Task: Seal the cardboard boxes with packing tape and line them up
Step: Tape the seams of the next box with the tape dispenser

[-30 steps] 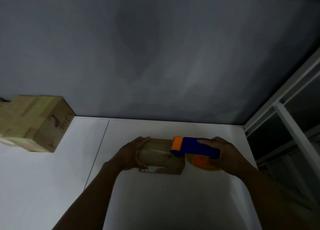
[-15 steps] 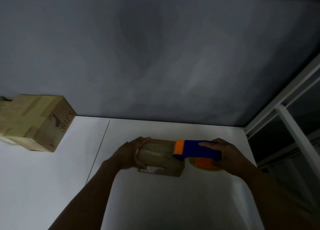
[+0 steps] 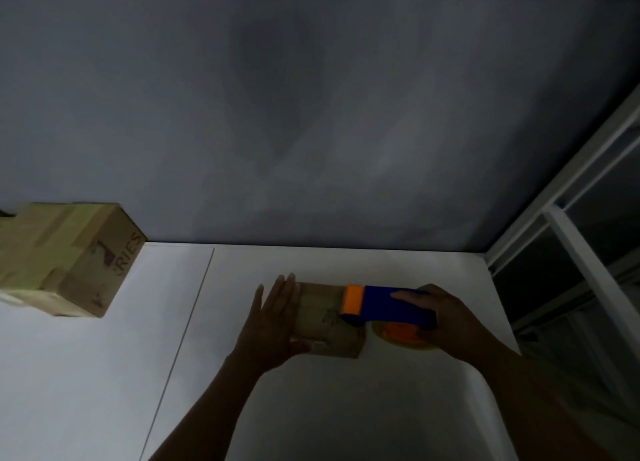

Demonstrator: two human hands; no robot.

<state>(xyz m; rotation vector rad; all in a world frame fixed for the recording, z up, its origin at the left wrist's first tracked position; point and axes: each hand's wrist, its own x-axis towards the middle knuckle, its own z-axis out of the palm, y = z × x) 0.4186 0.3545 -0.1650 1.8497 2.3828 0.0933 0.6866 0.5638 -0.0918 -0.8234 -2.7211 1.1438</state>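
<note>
A small cardboard box (image 3: pixel 323 316) lies on the white table (image 3: pixel 346 408), its top crossed by tape. My left hand (image 3: pixel 275 318) presses flat against the box's left side, fingers straight and pointing away from me. My right hand (image 3: pixel 450 322) grips a blue tape dispenser (image 3: pixel 394 308) with an orange front end; the dispenser's head rests on the right part of the box top. An orange-and-yellow tape roll (image 3: pixel 403 337) shows under the dispenser.
A larger taped cardboard box (image 3: pixel 65 259) with red lettering stands at the table's far left. A grey wall (image 3: pixel 311 114) closes the back. A white metal frame (image 3: pixel 571 238) runs along the table's right edge.
My left hand has uncurled from over the box's left end and now lies flat against it. The dispenser has slid a little to the right along the box top.
</note>
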